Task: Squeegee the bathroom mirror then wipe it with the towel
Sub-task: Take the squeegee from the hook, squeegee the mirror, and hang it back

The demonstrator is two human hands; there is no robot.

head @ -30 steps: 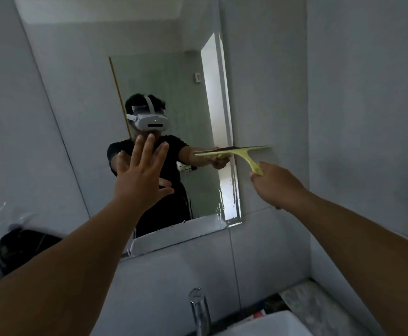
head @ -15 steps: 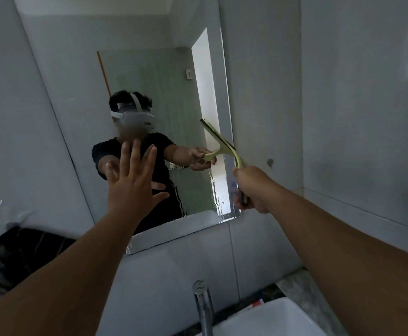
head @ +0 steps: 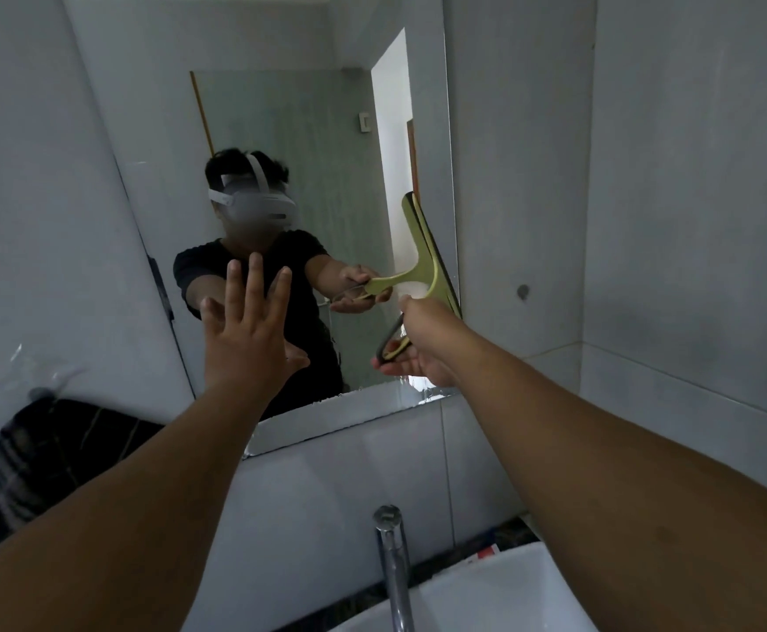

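The bathroom mirror (head: pixel 281 107) hangs on the tiled wall ahead and reflects a person in a headset. My right hand (head: pixel 422 344) grips the handle of a yellow-green squeegee (head: pixel 432 262). Its blade stands nearly upright against the mirror's right edge, low down. My left hand (head: pixel 247 333) is raised in front of the mirror's lower middle with fingers spread and straight, holding nothing. A dark striped towel (head: pixel 49 458) hangs at the left wall below the mirror's level.
A chrome tap (head: pixel 393 563) rises at the bottom centre over a white basin (head: pixel 500 595). Tiled walls close in on the left and right. Water drops cling along the mirror's bottom edge near the right corner.
The squeegee blade has swung from horizontal to nearly upright and moved down the mirror's right edge. My left hand stays raised and open at about the same spot.
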